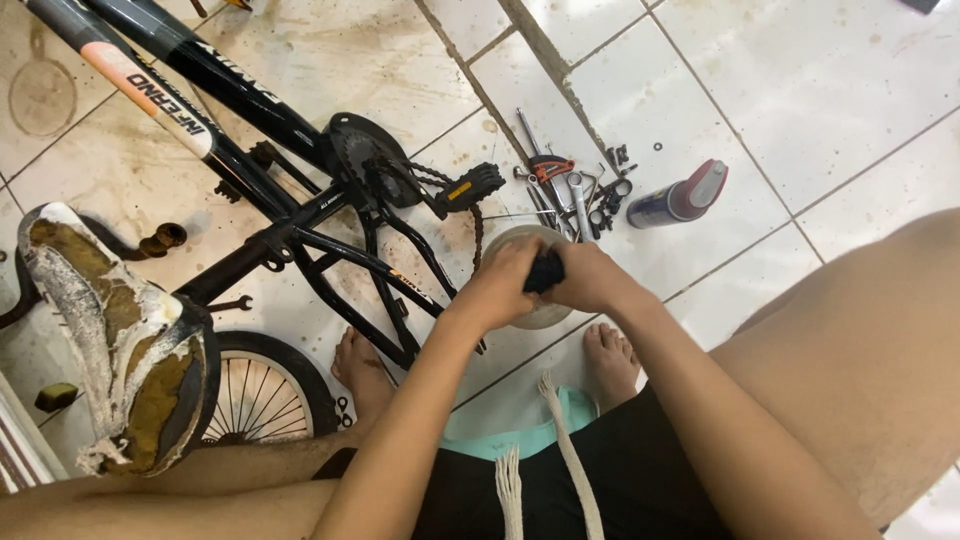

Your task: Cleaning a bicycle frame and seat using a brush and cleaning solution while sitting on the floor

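Note:
My left hand (500, 285) and my right hand (592, 280) meet in front of me, both closed around a small black part (545, 270). They hover over a pale round bowl (520, 237) on the tiled floor, most of it hidden by my hands. What the black part is cannot be told. Just left of my hands lies a black bicycle frame (250, 180) with its crank, chainring (358, 150) and a pedal (472, 186).
A pile of wrenches and small metal parts (575, 190) lies beyond the bowl, with a spray can (678, 197) on its side to the right. A torn saddle (115, 340) and a wheel (265, 390) are at left. My bare feet and knees frame the spot.

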